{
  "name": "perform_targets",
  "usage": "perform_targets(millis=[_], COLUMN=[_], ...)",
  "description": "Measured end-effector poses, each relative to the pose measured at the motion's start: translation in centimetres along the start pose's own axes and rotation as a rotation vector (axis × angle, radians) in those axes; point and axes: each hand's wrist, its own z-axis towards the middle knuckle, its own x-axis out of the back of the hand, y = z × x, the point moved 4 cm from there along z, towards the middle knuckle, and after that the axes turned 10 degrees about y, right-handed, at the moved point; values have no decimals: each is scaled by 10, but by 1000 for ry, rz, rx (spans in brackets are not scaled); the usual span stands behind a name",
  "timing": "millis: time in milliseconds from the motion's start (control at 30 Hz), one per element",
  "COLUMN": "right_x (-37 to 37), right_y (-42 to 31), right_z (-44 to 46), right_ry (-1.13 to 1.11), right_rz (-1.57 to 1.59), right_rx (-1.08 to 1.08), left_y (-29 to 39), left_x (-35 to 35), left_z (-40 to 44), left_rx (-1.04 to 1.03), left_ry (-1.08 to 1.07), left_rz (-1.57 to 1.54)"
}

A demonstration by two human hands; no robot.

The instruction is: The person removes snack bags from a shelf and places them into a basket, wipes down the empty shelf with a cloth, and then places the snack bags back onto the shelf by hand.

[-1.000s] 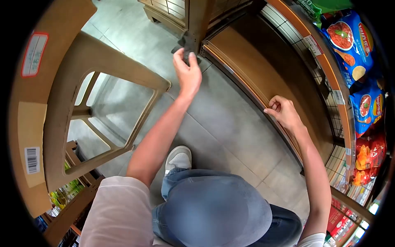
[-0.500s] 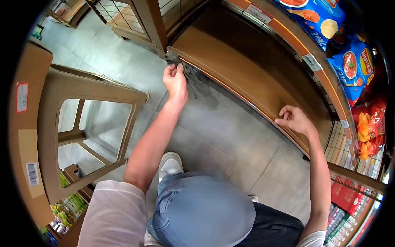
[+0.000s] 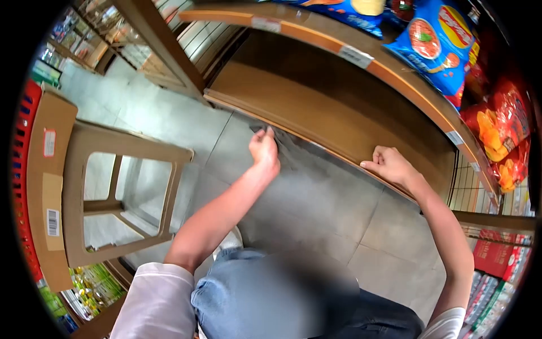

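Note:
My left hand is closed on a dark grey cloth, at the front edge of the low brown shelf. The cloth hangs beside that edge, over the floor, and its lower part is blurred. Farther right, my right hand rests at the same shelf edge with its fingers curled together. Whether anything is between those fingers cannot be seen.
Blue chip bags and red bags lie on the shelf above, behind an orange-brown rail. At the left stand a brown plastic stool, a cardboard box and a red crate. Grey tiles cover the floor.
My left hand has moved with the cloth from the shelf's left corner rightward along its front edge. My right hand stays at the edge, its fingers curled closer. The view has shifted.

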Motion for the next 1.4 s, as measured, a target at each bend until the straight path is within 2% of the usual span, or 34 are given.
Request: perform_targets(millis=[100, 167, 200, 267, 333, 400, 467, 533, 633, 700, 733, 767, 833, 933, 1000, 1067, 1100, 1133, 1200, 1267, 1333, 1400], right_x=[0, -3, -5, -12, -11, -6, -8, -6, -3, -7, -5, -2, -6, -10, -1, 4, 3, 11, 10, -4, -24, -41], right_y=[5, 6, 12, 23, 24, 19, 11, 5, 8, 14, 17, 22, 30, 26, 22, 26, 36, 34, 67, 98, 113, 117], right_z=[-2, -6, -3, 2, 14, 21, 30, 26, 29, 36, 36, 37, 44, 44, 33, 22, 15, -8, -47, -73, -108, -138], right_ry=[-2, -52, -47, -6, -192, -414, -568, -567, -546, -576, -607, -541, -553, -568, -482, -355, -200, -51, -55, 559, 581, 807], right_rz=[-41, -60, -36, 19, -92, -21, -61, -63, -146, -86, -45, -58, -46, -22, -37, -14, -2, 22, 65, -106, -104, -180], right_rx=[-34, -87, -82, 54, -30, -176, -285, -295, -200, -165, -132, -217, -193, -128, -67, 28, 87, 134, -24, 68, -58, -17], left_y=[-3, 23, 38, 56, 58, 60, 42, 31, 2, -14, -22, -26, -34, -60, -86, -98, -88, -86, -88, -96, -109, -129], left_x=[-17, -26, -25, -26, -29, -35, -34, -29, -31, -29, -32, -34, -29, -33, -43, -48, -45, -42, -44, -53, -61, -66], left_z=[-28, -56, -67, -88, -86, -100, -89, -95, -93, -104, -110, -114, -118, -138, -143, -150, -157, -154, -148, -158, -179, -196], left_rx=[3, -39, -56, -37, -52, -52, -102, -153, -265, -350, -343, -349, -378, -411, -422, -372, -373, -373, -364, -387, -369, -343], left_ry=[-143, -300, -294, -533, -654, -719, -738, -735, -626, -523, -540, -508, -418, -463, -522, -464, -434, -468, -542, -496, -583, -627], left_rz=[133, 535, 552, 754, 855, 930, 912, 892, 790, 635, 631, 551, 428, 373, 350, 162, 301, 291, 257, 195, 213, 267])
